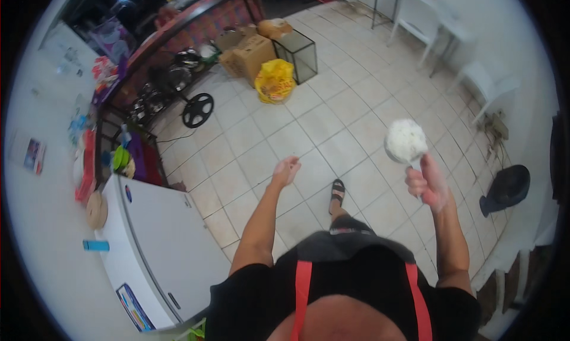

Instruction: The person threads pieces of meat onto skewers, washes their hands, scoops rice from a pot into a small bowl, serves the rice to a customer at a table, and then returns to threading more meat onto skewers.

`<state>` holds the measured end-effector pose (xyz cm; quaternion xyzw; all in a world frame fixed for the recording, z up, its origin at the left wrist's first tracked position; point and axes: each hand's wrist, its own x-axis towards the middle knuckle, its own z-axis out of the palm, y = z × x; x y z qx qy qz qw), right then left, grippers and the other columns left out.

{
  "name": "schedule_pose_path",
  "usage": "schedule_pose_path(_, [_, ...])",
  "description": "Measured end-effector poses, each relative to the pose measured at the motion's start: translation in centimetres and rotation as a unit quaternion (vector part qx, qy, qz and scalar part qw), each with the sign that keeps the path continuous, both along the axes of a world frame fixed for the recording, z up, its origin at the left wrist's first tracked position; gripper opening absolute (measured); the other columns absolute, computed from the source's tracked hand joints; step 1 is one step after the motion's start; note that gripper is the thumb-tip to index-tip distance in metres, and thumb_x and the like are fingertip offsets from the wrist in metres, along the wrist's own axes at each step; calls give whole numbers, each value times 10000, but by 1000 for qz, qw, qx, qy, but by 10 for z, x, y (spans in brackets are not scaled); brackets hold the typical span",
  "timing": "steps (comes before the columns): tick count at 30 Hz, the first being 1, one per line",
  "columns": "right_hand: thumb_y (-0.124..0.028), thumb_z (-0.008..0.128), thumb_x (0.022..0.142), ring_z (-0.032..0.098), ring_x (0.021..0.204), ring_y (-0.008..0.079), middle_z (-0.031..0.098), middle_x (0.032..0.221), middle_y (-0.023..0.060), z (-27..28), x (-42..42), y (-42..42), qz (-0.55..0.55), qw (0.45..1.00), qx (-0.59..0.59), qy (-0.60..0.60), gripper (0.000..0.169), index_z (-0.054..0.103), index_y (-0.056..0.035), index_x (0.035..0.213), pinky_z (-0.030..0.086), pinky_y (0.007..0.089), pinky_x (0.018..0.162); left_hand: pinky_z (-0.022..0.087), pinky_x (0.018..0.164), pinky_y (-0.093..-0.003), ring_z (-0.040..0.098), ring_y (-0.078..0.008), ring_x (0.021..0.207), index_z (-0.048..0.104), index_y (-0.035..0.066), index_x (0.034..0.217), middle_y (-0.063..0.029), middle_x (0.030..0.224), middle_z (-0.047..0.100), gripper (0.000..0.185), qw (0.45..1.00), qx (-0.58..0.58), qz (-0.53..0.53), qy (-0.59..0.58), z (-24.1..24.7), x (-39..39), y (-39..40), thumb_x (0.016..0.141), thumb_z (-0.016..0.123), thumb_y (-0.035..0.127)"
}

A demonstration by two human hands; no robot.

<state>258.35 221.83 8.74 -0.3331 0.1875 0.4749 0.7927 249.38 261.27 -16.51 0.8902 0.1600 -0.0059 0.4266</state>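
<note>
My right hand [431, 185] grips the handle of a metal scoop or small pan [393, 156], holding it out above the tiled floor. A heaped white food, possibly rice [406, 139], fills it and hides most of its bowl. My left hand [287, 170] hangs over the floor at the middle of the view, fingers loosely bent, with nothing seen in it. A black sandal [338, 194] shows on one foot below.
A white chest freezer [173, 247] stands close on my left. Ahead are cardboard boxes [254, 54], a yellow plastic bag [274, 80], a glass case [303, 56] and a black wheel-shaped base [198, 110]. White chairs [416, 18] and a dark fan-like object [507, 187] are on the right.
</note>
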Motion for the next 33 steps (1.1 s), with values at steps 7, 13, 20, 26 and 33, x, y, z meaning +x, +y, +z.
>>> schedule_pose_path(7, [-561,285,973,215,435,35,313,588,-33,23,232,79,44,998,11,-39,342,407,-318,1179,158,161,366,434,953,-416,571,-317,1097,592,83,1184,-154,1160,619,521,930,109,-151,317,-97,76,79,863,505,485])
schedule_pose_path(13, [-562,263,976,210,436,40,321,587,-28,17,449,145,31,997,42,-62,397,416,-243,1157,167,164,364,443,924,-426,586,-345,1035,689,83,985,-179,1069,634,466,852,66,-94,511,-103,121,139,901,434,463])
schedule_pose_path(20, [-587,232,968,217,423,43,329,579,-33,14,695,247,48,995,47,-77,462,472,-218,1112,171,168,352,436,910,-431,602,-357,912,723,109,851,-165,919,660,577,882,-2,-28,471,-129,349,234,935,267,453])
schedule_pose_path(26, [-571,238,974,233,416,34,320,554,-39,13,897,328,39,999,18,-18,457,483,-207,1099,176,165,338,447,874,-409,626,-346,847,737,132,735,-154,829,678,616,958,112,-85,251,-108,763,330,910,283,510])
schedule_pose_path(33, [-534,261,985,230,417,37,299,547,-42,-27,1148,414,65,998,14,4,445,517,-180,1071,190,161,343,495,648,-395,646,-260,704,697,76,768,-134,735,663,323,996,-1,-26,81,-27,1107,369,815,596,379])
